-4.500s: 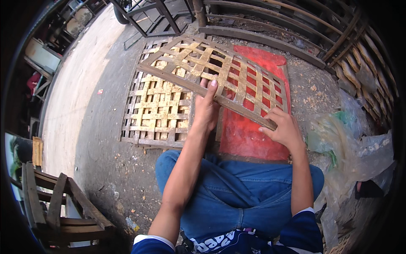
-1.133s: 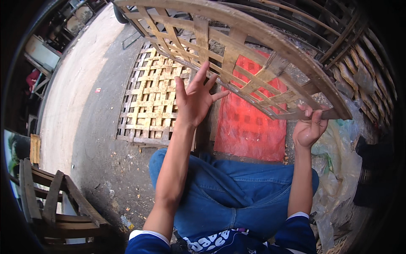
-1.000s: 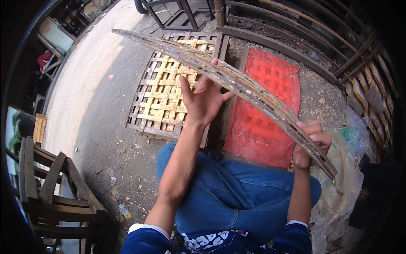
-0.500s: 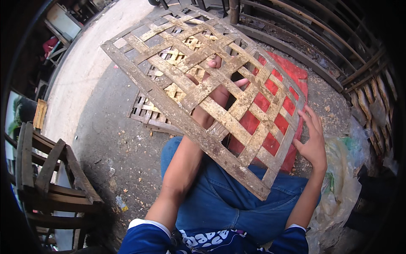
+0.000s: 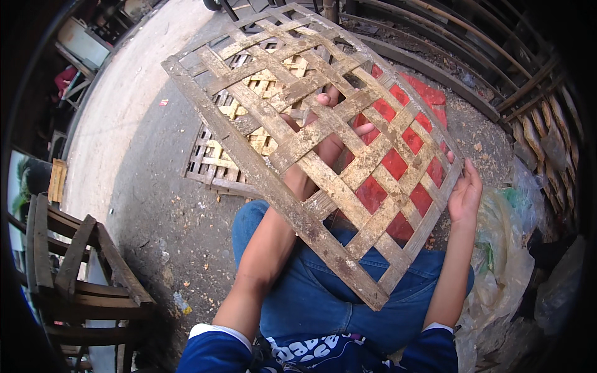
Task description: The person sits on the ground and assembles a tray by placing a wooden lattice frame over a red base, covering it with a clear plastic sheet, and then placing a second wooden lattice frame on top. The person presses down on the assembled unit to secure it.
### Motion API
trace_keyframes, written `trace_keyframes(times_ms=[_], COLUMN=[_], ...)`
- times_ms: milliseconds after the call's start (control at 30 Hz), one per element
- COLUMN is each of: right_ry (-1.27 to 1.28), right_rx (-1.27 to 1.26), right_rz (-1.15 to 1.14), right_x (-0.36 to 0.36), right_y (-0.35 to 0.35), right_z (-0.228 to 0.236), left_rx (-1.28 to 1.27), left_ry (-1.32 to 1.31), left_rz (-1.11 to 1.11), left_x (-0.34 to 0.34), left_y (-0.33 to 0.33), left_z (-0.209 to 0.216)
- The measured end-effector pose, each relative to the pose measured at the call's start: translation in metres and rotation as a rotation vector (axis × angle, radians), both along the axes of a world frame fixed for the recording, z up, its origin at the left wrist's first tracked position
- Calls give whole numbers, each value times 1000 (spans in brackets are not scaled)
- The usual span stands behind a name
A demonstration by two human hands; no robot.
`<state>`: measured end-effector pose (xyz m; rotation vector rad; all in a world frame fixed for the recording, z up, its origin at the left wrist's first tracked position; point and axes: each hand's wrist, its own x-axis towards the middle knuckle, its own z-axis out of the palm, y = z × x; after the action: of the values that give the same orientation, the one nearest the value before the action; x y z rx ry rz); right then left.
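Note:
A weathered woven bamboo lattice panel [image 5: 292,155] is held up, tilted, between my face and the ground. My left hand [image 5: 329,133] is behind it, palm against the underside, with fingers showing through the gaps. My right hand [image 5: 463,193] presses with spread fingers on the panel's right edge. Below the panel are my knees in blue jeans [image 5: 311,298].
A second, paler lattice [image 5: 214,165] lies flat on the grey ground next to a red plastic grid mat [image 5: 429,99]. A dark wooden chair frame [image 5: 74,273] stands at lower left. Plastic bags [image 5: 507,248] pile up at right, and metal railings [image 5: 497,62] run behind.
The panel was lifted off the red mat, swung up edge-on, then turned over. It now faces me flat and higher, with my left hand behind it.

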<state>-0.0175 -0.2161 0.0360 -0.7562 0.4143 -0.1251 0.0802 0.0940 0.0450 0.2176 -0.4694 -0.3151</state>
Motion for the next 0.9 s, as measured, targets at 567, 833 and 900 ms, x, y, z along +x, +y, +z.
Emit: trace_keyframes(times_ms=[567, 833, 900], right_ry=[49, 68, 34], right_rx=[-566, -788, -744], right_rz=[518, 441, 356], right_x=[-12, 1, 6], right_y=[-50, 1, 1], right_z=[36, 9, 3], left_rx=[-142, -147, 72], left_ry=[-17, 108, 106], left_rz=[-243, -437, -364], left_x=[13, -7, -8], left_y=[4, -29, -28], left_z=[-15, -29, -34])
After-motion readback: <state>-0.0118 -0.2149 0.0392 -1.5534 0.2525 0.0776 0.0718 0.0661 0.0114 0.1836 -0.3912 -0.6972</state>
